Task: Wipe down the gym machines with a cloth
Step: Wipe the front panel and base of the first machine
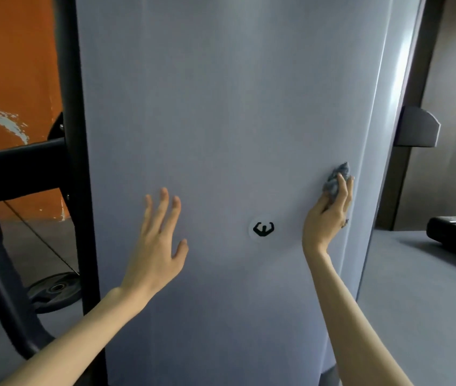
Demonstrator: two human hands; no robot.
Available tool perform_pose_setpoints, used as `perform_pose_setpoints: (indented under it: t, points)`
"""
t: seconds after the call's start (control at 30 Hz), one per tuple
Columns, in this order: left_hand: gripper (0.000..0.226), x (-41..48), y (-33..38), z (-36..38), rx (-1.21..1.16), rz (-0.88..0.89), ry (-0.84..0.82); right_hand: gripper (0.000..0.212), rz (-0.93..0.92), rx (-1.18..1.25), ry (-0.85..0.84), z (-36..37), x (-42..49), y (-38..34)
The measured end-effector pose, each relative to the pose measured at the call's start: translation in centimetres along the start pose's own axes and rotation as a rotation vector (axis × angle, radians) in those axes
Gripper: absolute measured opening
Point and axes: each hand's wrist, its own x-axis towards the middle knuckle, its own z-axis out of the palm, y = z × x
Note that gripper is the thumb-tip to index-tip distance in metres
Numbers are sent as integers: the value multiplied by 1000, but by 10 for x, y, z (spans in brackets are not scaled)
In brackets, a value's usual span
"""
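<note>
A tall pale grey panel of a gym machine (221,107) fills the middle of the view, with a small black flexing-figure logo (263,229) low on it. My right hand (325,215) holds a bunched grey-blue cloth (336,179) against the panel near its right edge. My left hand (157,240) is spread with straight fingers at the panel's left half, left of the logo; whether the palm touches the surface cannot be told.
Black frame tubes (73,135) stand left of the panel, with a black weight plate (54,291) on the grey floor beside them. An orange wall (15,65) is behind. At right sit a grey bracket (419,126) and a black padded part (455,232).
</note>
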Motion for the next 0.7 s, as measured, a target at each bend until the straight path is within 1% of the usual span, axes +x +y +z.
perform_pose_setpoints:
  t: [0.03,0.07,0.1,0.2,0.3,0.33,0.37,0.4,0.43,0.47,0.5,0.6,0.67,0.7]
  points:
    - [85,0,-1,2,4,6,22,38,1,5,5,-1,-1,0]
    - [85,0,-1,3,5,7,44,33,-82,25,-33,1,-5,-1]
    - [84,1,0,5,0,0,68,27,-220,49,-119,5,-16,-1]
    - [75,2,4,11,-20,-24,105,18,-690,48,-450,13,-71,5]
    - [74,2,2,8,-19,-28,79,21,-1167,-2,-799,-2,-120,34]
    - [73,3,1,7,-5,-14,64,25,-1329,-31,-874,-9,-124,44]
    - [72,2,0,5,12,-1,52,27,-1441,-51,-914,-15,-119,49]
    - [74,2,0,4,29,3,47,29,-1489,-61,-911,-15,-108,51]
    - [76,2,0,4,44,3,49,32,-1457,-58,-872,-13,-94,48]
    - [76,2,0,4,58,4,54,33,-1330,-56,-794,-9,-78,41]
    - [77,2,1,5,72,2,57,35,-1128,-64,-667,-3,-60,32]
    - [84,2,4,10,104,-14,57,33,-412,-47,-258,10,-19,12]
    - [86,4,9,13,139,15,92,37,-54,13,-77,18,-19,1]
    - [86,6,14,14,152,40,122,39,64,35,-39,23,-28,-7]
